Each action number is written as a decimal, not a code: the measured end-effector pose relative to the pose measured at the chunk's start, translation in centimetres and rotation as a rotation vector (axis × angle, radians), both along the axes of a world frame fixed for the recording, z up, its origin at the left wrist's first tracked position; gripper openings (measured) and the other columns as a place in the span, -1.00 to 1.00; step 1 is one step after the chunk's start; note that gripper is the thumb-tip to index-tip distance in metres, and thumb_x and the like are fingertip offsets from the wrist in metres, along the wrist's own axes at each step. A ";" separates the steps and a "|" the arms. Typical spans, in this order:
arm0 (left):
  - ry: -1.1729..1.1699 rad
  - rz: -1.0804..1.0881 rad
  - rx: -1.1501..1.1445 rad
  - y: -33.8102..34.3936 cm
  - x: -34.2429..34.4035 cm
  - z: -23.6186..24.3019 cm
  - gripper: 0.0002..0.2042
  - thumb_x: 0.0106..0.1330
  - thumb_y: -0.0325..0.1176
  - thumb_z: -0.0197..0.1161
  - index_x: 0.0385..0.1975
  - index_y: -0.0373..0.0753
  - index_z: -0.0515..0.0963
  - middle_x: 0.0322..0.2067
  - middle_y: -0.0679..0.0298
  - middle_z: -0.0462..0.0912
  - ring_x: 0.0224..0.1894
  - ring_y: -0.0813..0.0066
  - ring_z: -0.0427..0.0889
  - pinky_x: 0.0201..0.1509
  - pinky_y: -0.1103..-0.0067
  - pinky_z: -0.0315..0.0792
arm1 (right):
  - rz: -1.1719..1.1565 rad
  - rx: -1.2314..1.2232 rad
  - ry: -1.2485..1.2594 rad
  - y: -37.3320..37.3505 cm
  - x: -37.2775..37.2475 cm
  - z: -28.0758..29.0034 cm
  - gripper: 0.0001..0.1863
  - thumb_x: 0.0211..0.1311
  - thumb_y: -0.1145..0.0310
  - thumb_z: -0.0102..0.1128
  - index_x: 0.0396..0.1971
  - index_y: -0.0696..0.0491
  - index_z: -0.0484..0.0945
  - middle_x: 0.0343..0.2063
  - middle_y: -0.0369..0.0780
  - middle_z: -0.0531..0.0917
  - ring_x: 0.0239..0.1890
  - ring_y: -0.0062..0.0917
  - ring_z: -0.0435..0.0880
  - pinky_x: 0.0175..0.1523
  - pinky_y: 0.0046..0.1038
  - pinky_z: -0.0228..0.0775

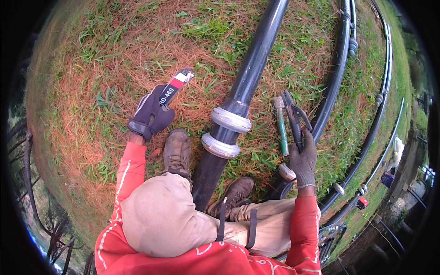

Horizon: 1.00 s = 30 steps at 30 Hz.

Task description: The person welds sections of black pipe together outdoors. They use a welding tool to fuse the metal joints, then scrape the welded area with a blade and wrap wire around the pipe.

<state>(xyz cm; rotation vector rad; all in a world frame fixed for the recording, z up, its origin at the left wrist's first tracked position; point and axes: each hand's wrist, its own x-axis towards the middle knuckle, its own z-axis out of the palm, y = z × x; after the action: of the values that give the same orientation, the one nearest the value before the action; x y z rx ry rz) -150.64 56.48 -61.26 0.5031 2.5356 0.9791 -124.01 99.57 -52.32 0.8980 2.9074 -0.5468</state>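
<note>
My left hand (156, 112), in a dark glove, is closed around a flat black tool with a red and white band (173, 88). Its far end looks greyish, and its kind I cannot make out. On the right, my gloved grey hand (303, 160) grips a long black plier-like tool (294, 117) with a curved second arm. A hammer (281, 128) with a green handle lies just left of that tool, over the grass. Between my hands runs a thick black pipe (250, 68) with two pale metal collars (230, 120), one close behind the other. Neither hand touches it.
My brown boots (178, 151) stand on either side of the pipe, on grass and dry needles (123, 59). A shorter pipe end with a pale collar (287, 172) lies near my right hand. More long black pipes (337, 78) curve along the right. Branches (30, 174) border the left.
</note>
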 end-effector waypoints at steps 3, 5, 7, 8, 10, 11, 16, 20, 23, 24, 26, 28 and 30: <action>-0.023 -0.049 0.095 -0.4 1.0 2.4 -0.31 0.14 -0.15 0.55 0.28 -0.27 0.54 -0.08 -0.09 0.78 -0.05 -0.17 0.79 0.01 0.13 0.64 | -0.038 0.122 -0.127 0.1 -1.9 -2.6 -0.25 0.28 0.47 0.40 0.50 0.00 0.46 0.26 0.06 0.62 0.24 0.10 0.70 0.28 0.00 0.59; -0.039 -0.075 0.130 -0.5 1.4 3.7 -0.30 0.13 -0.14 0.55 0.30 -0.28 0.54 -0.07 -0.10 0.78 -0.03 -0.17 0.80 0.02 0.13 0.64 | -0.087 0.144 -0.220 -0.2 -3.7 -3.8 -0.30 0.29 0.44 0.41 0.47 -0.06 0.52 0.27 0.09 0.57 0.23 0.15 0.68 0.31 0.03 0.57; -0.062 -0.086 0.128 -0.7 1.6 4.8 -0.28 0.13 -0.14 0.56 0.31 -0.28 0.53 -0.05 -0.11 0.79 -0.02 -0.17 0.80 0.03 0.14 0.64 | -0.109 0.212 -0.239 -1.3 -5.5 -3.9 -0.33 0.30 0.44 0.41 0.44 -0.05 0.54 0.26 0.09 0.58 0.23 0.14 0.69 0.30 0.05 0.57; -0.107 -0.099 0.114 -0.9 1.8 5.5 -0.26 0.12 -0.14 0.56 0.33 -0.28 0.53 -0.04 -0.10 0.79 -0.01 -0.16 0.80 0.04 0.14 0.65 | -0.182 0.261 -0.309 -2.4 -6.4 -3.7 -0.35 0.31 0.44 0.41 0.42 -0.04 0.56 0.25 0.09 0.59 0.22 0.14 0.69 0.29 0.07 0.56; -0.170 -0.139 0.062 -1.3 2.0 6.7 -0.20 0.08 -0.13 0.56 0.39 -0.25 0.52 -0.01 -0.09 0.80 0.03 -0.14 0.81 0.08 0.17 0.66 | -0.152 0.323 -0.248 -4.7 -8.4 -1.8 -0.42 0.33 0.46 0.45 0.36 -0.01 0.61 0.22 0.05 0.61 0.19 0.01 0.73 0.24 -0.04 0.59; -0.206 -0.152 0.062 -1.3 2.0 7.2 -0.20 0.08 -0.13 0.56 0.39 -0.25 0.52 -0.01 -0.09 0.80 0.03 -0.14 0.81 0.08 0.17 0.66 | -0.032 0.158 0.041 -6.0 -9.6 -0.6 -0.47 0.34 0.47 0.45 0.32 0.01 0.63 0.18 0.04 0.64 0.16 -0.01 0.73 0.22 -0.07 0.60; -0.296 -0.367 0.032 -0.9 2.2 9.0 -0.31 0.05 -0.15 0.57 0.26 -0.15 0.60 -0.12 0.04 0.82 -0.04 -0.08 0.83 0.03 0.16 0.67 | 0.373 -0.508 0.286 -15.2 -12.7 4.4 -0.67 0.36 0.52 0.42 0.10 0.04 0.69 -0.04 -0.05 0.71 -0.10 -0.06 0.78 0.02 -0.11 0.64; -0.395 -0.445 -0.002 -0.5 2.5 9.3 -0.28 -0.01 -0.11 0.52 0.27 -0.14 0.64 -0.09 0.04 0.84 -0.02 -0.09 0.84 0.07 0.17 0.67 | 0.541 -0.471 0.340 -17.0 -13.9 4.8 -0.74 0.34 0.48 0.43 0.01 0.01 0.71 -0.09 -0.08 0.73 -0.08 -0.04 0.78 -0.03 -0.12 0.65; -0.486 -0.465 0.012 -0.8 3.2 9.4 -0.26 -0.03 -0.11 0.52 0.29 -0.13 0.64 -0.04 0.06 0.85 0.01 -0.07 0.84 0.11 0.18 0.68 | 0.501 -0.451 0.266 -17.3 -12.8 4.6 -0.78 0.33 0.49 0.45 -0.05 0.01 0.73 -0.13 -0.10 0.76 -0.10 -0.04 0.81 -0.03 -0.10 0.66; -0.472 -0.497 -0.061 -0.8 3.4 9.3 -0.25 -0.04 -0.11 0.52 0.30 -0.14 0.64 -0.03 0.07 0.85 0.02 -0.07 0.84 0.13 0.18 0.68 | 0.476 -0.440 0.203 -17.4 -12.4 4.6 -0.79 0.33 0.51 0.46 -0.07 0.02 0.73 -0.14 -0.11 0.79 -0.12 -0.04 0.83 -0.01 -0.08 0.67; -0.497 -0.507 -0.025 -1.0 3.7 9.0 -0.24 -0.04 -0.11 0.53 0.30 -0.14 0.63 -0.02 0.06 0.84 0.02 -0.07 0.84 0.13 0.17 0.67 | 0.440 -0.433 0.205 -17.4 -11.5 4.6 -0.82 0.32 0.54 0.44 -0.11 0.03 0.72 -0.14 -0.10 0.77 -0.10 -0.03 0.82 -0.01 -0.06 0.66; -0.507 -0.519 -0.027 -1.4 3.9 8.7 -0.23 -0.04 -0.11 0.53 0.31 -0.14 0.63 -0.02 0.05 0.84 0.02 -0.08 0.83 0.13 0.17 0.67 | 0.401 -0.439 0.195 -17.1 -11.0 4.7 -0.84 0.31 0.56 0.43 -0.15 0.05 0.70 -0.13 -0.10 0.76 -0.09 -0.02 0.81 -0.01 -0.05 0.65; -0.465 -0.558 0.011 -1.9 4.0 8.5 -0.23 -0.02 -0.13 0.55 0.33 -0.13 0.61 -0.02 0.04 0.84 0.01 -0.09 0.83 0.11 0.17 0.67 | 0.408 -0.416 0.202 -16.3 -10.6 5.0 -0.79 0.28 0.60 0.41 -0.12 0.07 0.69 -0.06 -0.07 0.74 -0.02 -0.02 0.80 0.03 -0.09 0.65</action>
<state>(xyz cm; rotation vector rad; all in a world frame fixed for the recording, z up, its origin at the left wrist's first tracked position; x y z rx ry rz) -146.63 54.61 -52.81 0.8186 1.8321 0.7812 -134.57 83.26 -47.31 0.2014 2.8455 -1.1903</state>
